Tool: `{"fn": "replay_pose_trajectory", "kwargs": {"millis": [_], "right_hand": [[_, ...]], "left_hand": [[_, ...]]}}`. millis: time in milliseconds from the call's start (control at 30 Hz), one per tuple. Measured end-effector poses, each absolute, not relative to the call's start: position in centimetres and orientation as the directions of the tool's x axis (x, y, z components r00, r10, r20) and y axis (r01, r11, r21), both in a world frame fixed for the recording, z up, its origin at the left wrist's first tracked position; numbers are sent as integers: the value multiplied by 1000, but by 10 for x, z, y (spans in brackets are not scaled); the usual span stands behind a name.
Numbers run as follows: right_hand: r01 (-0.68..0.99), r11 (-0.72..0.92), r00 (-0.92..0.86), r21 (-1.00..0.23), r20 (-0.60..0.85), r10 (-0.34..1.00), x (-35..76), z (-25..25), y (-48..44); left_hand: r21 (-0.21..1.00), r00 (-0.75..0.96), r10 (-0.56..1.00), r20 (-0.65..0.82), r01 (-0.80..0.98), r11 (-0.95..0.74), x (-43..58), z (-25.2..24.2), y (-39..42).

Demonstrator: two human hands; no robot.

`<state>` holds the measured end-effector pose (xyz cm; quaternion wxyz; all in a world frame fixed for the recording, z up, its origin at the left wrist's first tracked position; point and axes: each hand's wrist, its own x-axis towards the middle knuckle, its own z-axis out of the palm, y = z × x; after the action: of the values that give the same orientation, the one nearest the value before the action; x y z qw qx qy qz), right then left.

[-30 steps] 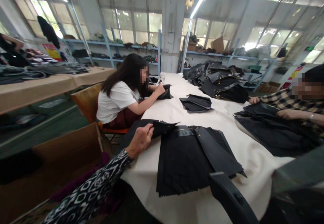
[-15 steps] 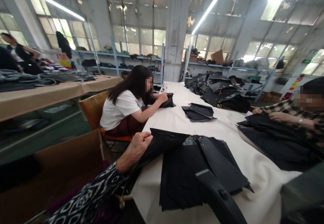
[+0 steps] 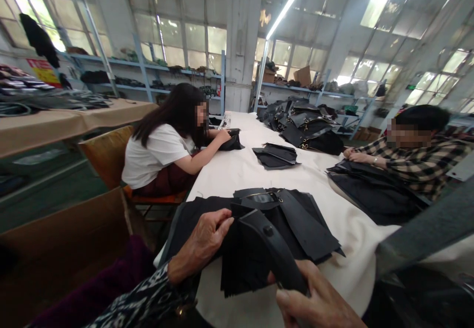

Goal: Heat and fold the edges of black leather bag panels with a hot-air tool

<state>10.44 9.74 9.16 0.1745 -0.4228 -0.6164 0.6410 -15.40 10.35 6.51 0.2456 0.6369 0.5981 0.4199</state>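
Note:
My left hand (image 3: 207,234) pinches the edge of a black fabric piece (image 3: 196,209), thumb against the fingers. The fabric drapes over the near left table edge. My right hand (image 3: 311,293) is wrapped round a long, curved black stapler-like tool (image 3: 274,244), which has a squared tip and a small knob on top. Its tip is close to my left fingertips, at the held fabric edge; I cannot tell whether they touch. Under and behind it lies a stack of flat black pieces (image 3: 307,224) with a gold-coloured zipper and ring on top.
A white cloth covers the table (image 3: 222,175). Farther off are a small black stack (image 3: 276,156) and a heap of black bags (image 3: 303,123). Two people work black pieces, left and right. A cardboard box (image 3: 66,239) stands at my left, a grey metal bar (image 3: 425,224) at right.
My view has turned right. My left hand has brought the fabric edge down and right, toward the tool. The tool's tip has moved up-left, and my right hand has come into view on it.

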Motion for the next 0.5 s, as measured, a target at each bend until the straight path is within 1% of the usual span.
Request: {"fn": "replay_pose_trajectory", "kwargs": {"millis": [67,167,300,400,500], "right_hand": [[251,-188,-597,-949,-305,742,98,92,106],[184,-151,-604,-971,-233,762,95,97,122],[131,-129,-586,-983,-182,790,107,103,130],[141,-156,-555,-978,-209,805,124,96,121],[187,-188,-526,-964,-260,810,141,83,105]], "left_hand": [[841,-24,978,209,515,-167,-152,63,102],[853,14,983,185,494,-168,-151,58,103],[851,-10,981,192,500,-162,-150,55,111],[813,-81,963,259,556,-172,-139,50,119],[770,-80,950,301,608,-193,-118,39,123]]}}
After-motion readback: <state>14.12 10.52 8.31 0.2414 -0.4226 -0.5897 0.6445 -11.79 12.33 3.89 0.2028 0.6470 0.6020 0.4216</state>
